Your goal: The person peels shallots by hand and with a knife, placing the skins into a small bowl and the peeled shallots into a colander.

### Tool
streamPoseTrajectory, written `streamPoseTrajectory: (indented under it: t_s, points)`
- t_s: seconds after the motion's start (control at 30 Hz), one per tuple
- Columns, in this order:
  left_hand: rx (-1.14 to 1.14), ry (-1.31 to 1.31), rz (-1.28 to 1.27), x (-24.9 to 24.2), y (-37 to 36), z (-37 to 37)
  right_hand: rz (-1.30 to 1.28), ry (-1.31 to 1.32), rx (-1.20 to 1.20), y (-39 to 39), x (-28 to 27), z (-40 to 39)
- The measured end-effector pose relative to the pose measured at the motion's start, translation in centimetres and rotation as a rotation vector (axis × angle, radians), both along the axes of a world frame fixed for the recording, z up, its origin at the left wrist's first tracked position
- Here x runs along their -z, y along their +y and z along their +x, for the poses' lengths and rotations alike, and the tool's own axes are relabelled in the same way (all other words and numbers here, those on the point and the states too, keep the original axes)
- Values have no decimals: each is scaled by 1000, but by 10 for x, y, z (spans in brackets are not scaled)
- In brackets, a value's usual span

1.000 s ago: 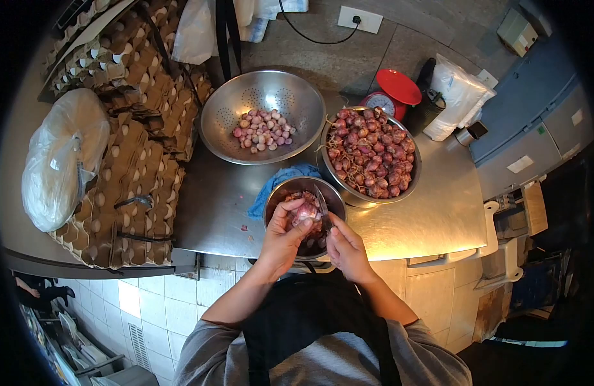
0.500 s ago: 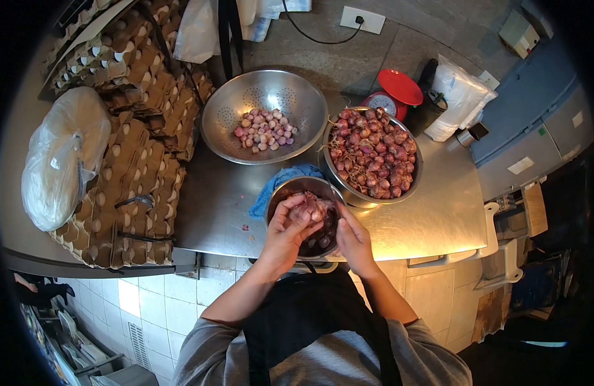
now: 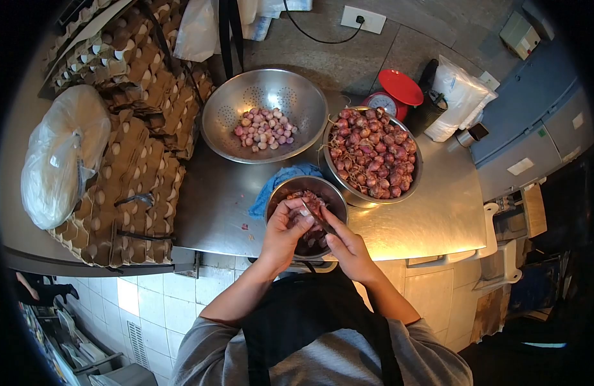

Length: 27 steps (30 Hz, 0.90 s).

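My left hand [image 3: 284, 235] is closed round a shallot [image 3: 304, 207] above a steel bowl [image 3: 343, 207] with dark red skins in it. My right hand [image 3: 349, 248] grips a small knife [image 3: 319, 215], its blade at the shallot. Behind on the left stands a steel colander [image 3: 219, 122] with peeled pink shallots [image 3: 263, 128]. Unpeeled red shallots [image 3: 374, 151] fill a pot at the right. A blue cloth [image 3: 271, 186] lies beside the bowl.
Egg trays [image 3: 133, 193] are stacked at the left, with a plastic bag [image 3: 65, 157] on them. A red scale [image 3: 400, 88], a white bag [image 3: 457, 96] and a metal cup [image 3: 472, 134] stand behind. At the lower left, part of another person [image 3: 43, 291] shows.
My right hand has moved left and up, closer to my left hand, and the knife now shows over the bowl at the shallot.
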<state>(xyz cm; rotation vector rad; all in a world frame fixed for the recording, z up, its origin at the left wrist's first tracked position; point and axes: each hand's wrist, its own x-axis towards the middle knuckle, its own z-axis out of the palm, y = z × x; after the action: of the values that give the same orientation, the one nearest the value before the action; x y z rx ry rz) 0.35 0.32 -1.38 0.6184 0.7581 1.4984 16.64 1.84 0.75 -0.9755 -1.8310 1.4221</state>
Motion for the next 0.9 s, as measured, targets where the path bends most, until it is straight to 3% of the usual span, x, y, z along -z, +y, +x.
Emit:
streamPoseTrajectory:
  t_s: [0.17, 0.33, 0.67, 0.77, 0.83, 0.9]
  points:
    - [31, 29, -33, -9, -4, 2, 117, -12, 12, 5, 8, 5]
    - [32, -37, -64, -14, -4, 5, -324, 101, 102, 1, 0, 8]
    - [-5, 41, 16, 0, -6, 8, -4, 41, -2, -6, 1, 3]
    - [42, 26, -57, -10, -9, 7, 24, -33, 17, -2, 5, 8]
    - [77, 7, -89, -13, -9, 5, -134, 9, 86, -2, 1, 8]
    - [96, -11, -77, -14, -9, 4, -125, 30, 134, 2, 4, 10]
